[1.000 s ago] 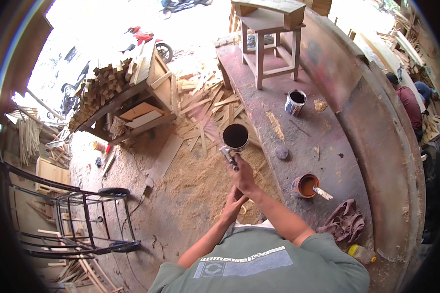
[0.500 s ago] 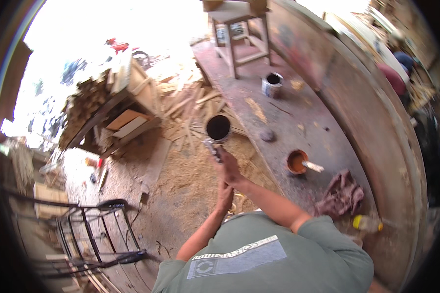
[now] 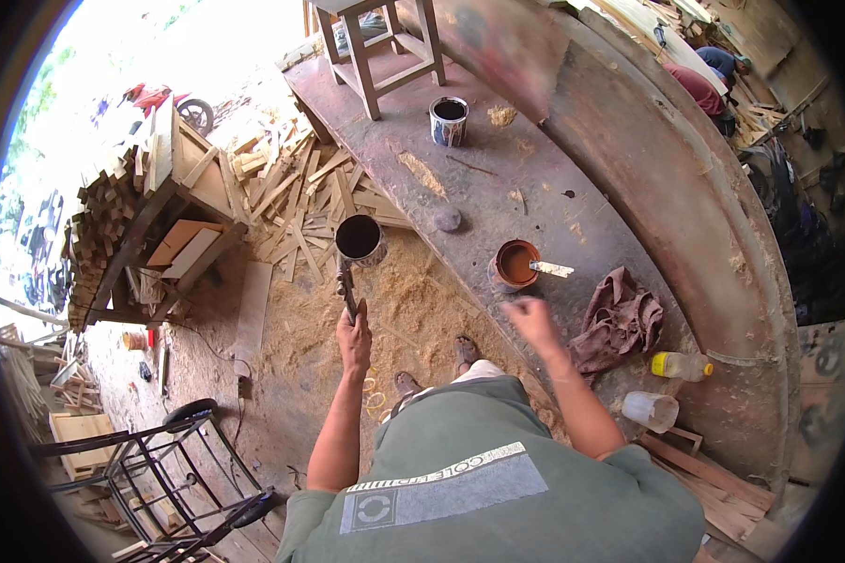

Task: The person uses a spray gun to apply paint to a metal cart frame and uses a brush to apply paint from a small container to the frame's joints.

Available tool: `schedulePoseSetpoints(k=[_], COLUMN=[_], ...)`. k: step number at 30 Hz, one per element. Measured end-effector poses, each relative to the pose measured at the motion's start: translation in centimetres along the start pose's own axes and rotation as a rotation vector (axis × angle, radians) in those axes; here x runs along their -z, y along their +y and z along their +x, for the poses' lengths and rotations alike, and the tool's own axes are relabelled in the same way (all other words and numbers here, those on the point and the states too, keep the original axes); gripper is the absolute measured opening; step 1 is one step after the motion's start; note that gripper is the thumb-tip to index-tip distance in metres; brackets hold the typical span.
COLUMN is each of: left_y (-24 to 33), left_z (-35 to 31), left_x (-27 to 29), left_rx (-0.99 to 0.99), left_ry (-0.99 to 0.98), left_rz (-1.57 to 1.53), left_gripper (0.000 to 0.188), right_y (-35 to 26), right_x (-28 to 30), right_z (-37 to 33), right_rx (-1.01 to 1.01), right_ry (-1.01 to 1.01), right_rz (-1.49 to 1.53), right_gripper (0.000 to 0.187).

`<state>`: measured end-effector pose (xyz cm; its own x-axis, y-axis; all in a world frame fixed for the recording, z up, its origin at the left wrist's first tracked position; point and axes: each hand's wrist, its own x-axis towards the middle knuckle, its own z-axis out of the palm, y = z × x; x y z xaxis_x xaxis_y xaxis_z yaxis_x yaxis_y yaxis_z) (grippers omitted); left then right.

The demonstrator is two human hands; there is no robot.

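My left hand (image 3: 354, 342) is closed around the handle of what looks like a spray gun (image 3: 346, 286), whose open metal cup (image 3: 360, 239) is filled with dark liquid. It is held over the sawdust-covered floor, left of the bench. My right hand (image 3: 533, 326) hovers at the bench edge, fingers loosely bent and slightly blurred, with nothing visible in them. Just beyond it stands a small can (image 3: 500, 274) of orange-brown liquid, with a pale, flat stick or brush handle (image 3: 552, 269) leaning out over its rim. A crumpled maroon rag (image 3: 618, 321) lies to the right of that hand.
On the bench (image 3: 498, 202) are a can of dark liquid (image 3: 449, 123), a wooden stool (image 3: 366, 70), a yellow-capped bottle (image 3: 682, 366) and a clear plastic cup (image 3: 651, 411). Wood offcuts (image 3: 300, 192) and a metal frame (image 3: 183, 469) stand left. A person (image 3: 699, 89) bends at far right.
My right hand has left the spray gun and moved right, toward the orange-brown can. My left hand keeps hold of the gun. The whole view has shifted, bringing the plastic cup and my feet into sight.
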<state>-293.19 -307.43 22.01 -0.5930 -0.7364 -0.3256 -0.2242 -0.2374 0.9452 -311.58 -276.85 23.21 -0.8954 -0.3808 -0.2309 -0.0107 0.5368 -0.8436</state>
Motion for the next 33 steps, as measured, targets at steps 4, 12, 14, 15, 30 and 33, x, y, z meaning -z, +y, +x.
schedulePoseSetpoints(k=[4, 12, 14, 15, 30, 33], left_y=[-2.6, -8.1, -7.9, -7.6, -6.7, -7.2], left_z=[-0.6, -3.4, -4.2, -4.5, -6.6, -7.0], left_x=[-0.7, -2.9, -3.7, -4.1, -5.3, -5.0], left_rx=[0.062, 0.039, 0.039, 0.039, -0.092, -0.069], left_ry=[-0.042, 0.001, 0.021, 0.03, 0.107, 0.088], left_rz=[-0.02, 0.104, 0.119, 0.125, 0.185, 0.171], left_gripper=[0.03, 0.028, 0.029, 0.029, 0.022, 0.02], right_y=[5.0, 1.6, -0.8, -0.8, -3.0, -3.1], right_x=[5.5, 5.3, 5.9, 6.0, 6.6, 7.3], right_z=[2.4, 9.3, 9.0, 9.0, 11.3, 10.8], right_rx=[-0.18, 0.386, 0.406, 0.403, 0.443, 0.43], right_ry=[0.244, 0.243, 0.158, 0.117, -0.05, -0.122], right_rz=[0.248, -0.196, -0.383, -0.444, -0.567, -0.697], right_gripper=[0.037, 0.021, 0.02, 0.02, 0.023, 0.025])
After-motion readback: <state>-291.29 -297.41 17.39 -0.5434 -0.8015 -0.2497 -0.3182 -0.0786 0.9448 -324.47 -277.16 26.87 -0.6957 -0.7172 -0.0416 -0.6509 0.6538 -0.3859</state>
